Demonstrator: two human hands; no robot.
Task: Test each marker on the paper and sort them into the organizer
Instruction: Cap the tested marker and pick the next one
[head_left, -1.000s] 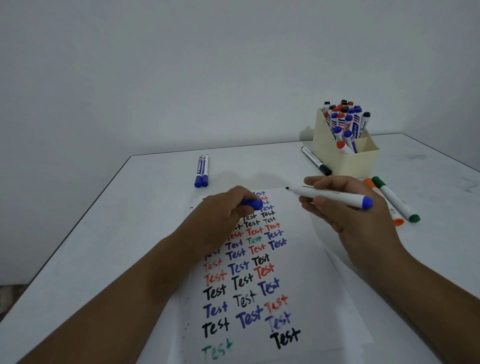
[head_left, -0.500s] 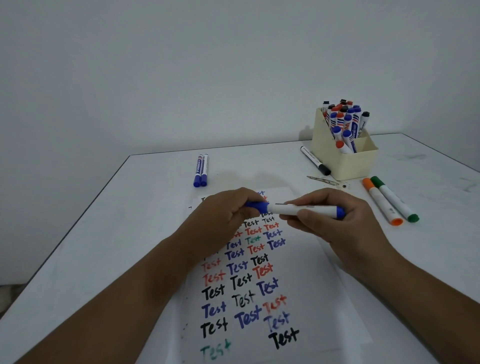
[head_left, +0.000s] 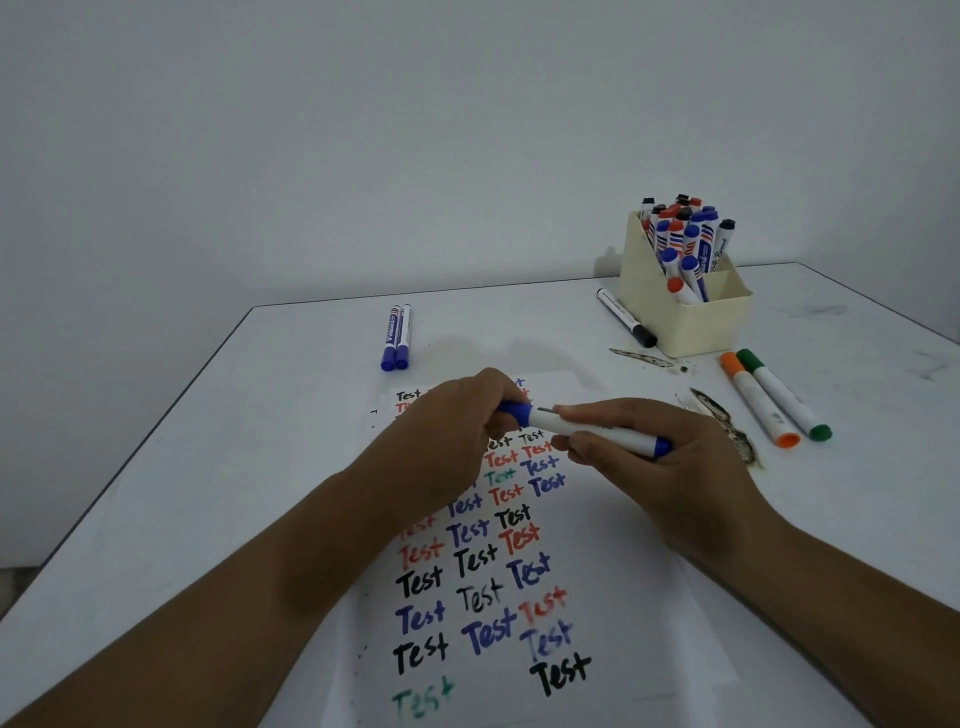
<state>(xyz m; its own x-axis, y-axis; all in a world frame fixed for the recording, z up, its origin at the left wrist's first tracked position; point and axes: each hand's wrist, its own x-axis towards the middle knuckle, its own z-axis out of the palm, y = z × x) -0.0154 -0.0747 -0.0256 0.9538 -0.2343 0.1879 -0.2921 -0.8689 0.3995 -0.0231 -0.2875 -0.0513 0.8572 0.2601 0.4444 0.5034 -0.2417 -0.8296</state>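
Both hands' grip: left hand (head_left: 457, 426) pinches the blue cap (head_left: 514, 414), right hand (head_left: 670, 462) holds the marker (head_left: 597, 434); beige organizer (head_left: 691, 322) holds upright markers (head_left: 685, 239).

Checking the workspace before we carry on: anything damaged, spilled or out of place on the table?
Yes. The table has dark, brownish ragged patches right of the paper and in front of the organizer, like chipped or stained surface. One black marker lies loose against the organizer.
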